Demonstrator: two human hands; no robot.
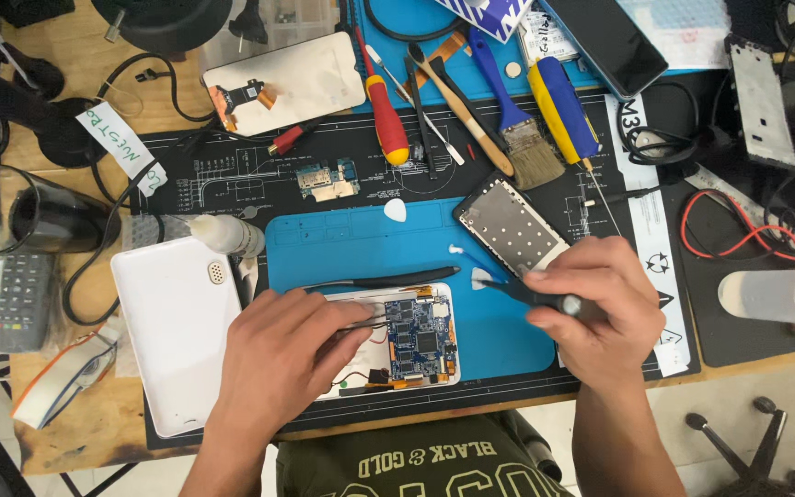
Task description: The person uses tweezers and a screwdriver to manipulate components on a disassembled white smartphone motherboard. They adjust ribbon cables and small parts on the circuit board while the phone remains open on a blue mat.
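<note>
1. I'm pinching tweezers (361, 322) w/ left hand (278, 359) over blue circuit board (420, 339) in opened device (397, 345) on blue mat (370, 244)
2. I'm gripping dark tool (531, 296) w/ right hand (595, 308), tip just right of device

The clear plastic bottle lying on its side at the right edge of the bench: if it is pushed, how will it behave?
The clear plastic bottle is round and lies on its side, so it would probably roll. It looks light. The red wire beside it might stop it.
</note>
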